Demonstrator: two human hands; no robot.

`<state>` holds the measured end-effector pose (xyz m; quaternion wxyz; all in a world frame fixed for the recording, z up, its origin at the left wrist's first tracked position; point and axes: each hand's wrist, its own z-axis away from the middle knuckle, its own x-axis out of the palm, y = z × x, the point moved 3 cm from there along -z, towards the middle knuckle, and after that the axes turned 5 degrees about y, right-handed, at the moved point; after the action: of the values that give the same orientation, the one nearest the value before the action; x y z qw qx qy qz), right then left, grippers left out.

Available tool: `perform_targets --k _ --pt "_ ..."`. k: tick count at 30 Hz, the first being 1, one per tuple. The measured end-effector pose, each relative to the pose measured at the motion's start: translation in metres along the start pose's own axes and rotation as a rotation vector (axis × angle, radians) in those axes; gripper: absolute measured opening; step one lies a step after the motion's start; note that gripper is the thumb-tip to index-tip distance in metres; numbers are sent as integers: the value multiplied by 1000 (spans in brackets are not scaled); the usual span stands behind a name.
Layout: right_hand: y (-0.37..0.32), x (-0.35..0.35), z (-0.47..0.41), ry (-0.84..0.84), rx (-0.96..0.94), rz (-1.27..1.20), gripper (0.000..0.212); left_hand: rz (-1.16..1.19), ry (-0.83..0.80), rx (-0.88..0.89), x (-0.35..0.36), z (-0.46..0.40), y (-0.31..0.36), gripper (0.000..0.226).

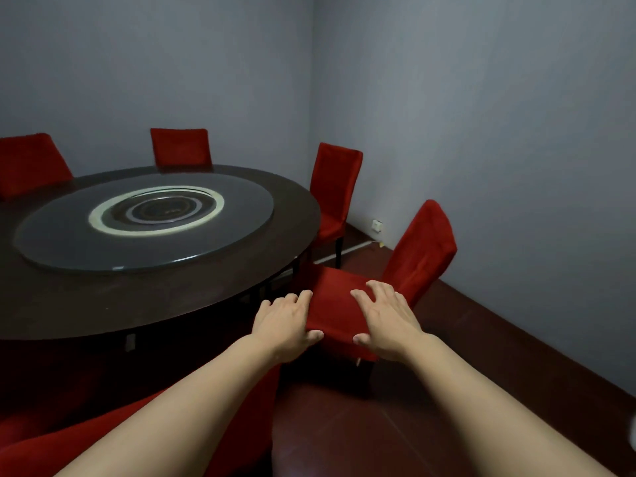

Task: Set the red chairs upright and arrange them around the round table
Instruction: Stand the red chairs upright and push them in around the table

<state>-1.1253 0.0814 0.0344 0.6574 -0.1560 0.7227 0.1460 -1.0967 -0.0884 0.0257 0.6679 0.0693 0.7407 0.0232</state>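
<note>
Red cloth covers the nearest chair (pixel 385 273), which stands upright at about four o'clock of the round worktop (pixel 165 301), its front edge tucked just under the rim. The left hand (pixel 285 325) clasps the seat's near-left corner, thumb under the edge, a closed grip on the fabric. The right hand (pixel 385 318) lies flat on the seat, fingers spread, thumb at the edge; whether it actually grips cannot be told. Three more chairs (pixel 180 148) stand at ten, twelve and two o'clock, their seats hidden behind the worktop. At seven o'clock another red shape (pixel 247 425) is cut off by the forearms, its pose unclear.
</note>
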Motion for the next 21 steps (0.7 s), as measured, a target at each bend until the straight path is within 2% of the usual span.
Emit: perform_targets --k 6,13,21 --pt "94 -1 -45 -7 103 -66 83 9 -61 68 21 -106 56 73" --pt "227 10 -84 5 171 -121 84 -11 -74 135 49 -215 151 72" --pt "397 31 -156 -5 36 -107 74 15 -82 -2 96 -323 273 73"
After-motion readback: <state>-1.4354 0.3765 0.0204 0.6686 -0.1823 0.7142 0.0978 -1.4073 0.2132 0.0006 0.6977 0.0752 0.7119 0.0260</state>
